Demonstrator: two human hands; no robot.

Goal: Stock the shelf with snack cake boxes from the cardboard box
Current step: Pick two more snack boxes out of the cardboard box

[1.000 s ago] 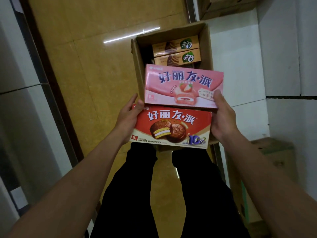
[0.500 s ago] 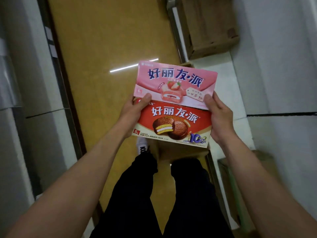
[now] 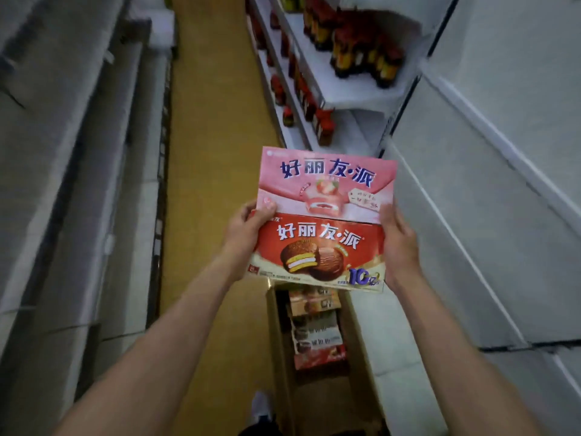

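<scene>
– Yellow aisle floor (image 3: 217, 127) runs ahead between pale shelving (image 3: 72, 171) on the left and white shelves (image 3: 490, 190) on the right. How do the boxes lie?

– Long axes across the aisle, print upright toward the person. Left hand (image 3: 243, 234) grips the left ends, thumb over the pink box (image 3: 327, 184); red box (image 3: 320, 250) nearer; right hand (image 3: 397, 243) clasps the right ends.

– Room?

– Open floor leftward; cardboard box (image 3: 283, 347) of cakes below; bottles (image 3: 361, 51) fill the far right shelf.

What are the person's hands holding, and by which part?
Two snack cake boxes, pink box overlapping red box: left hand grips their left ends, right hand their right ends.
</scene>
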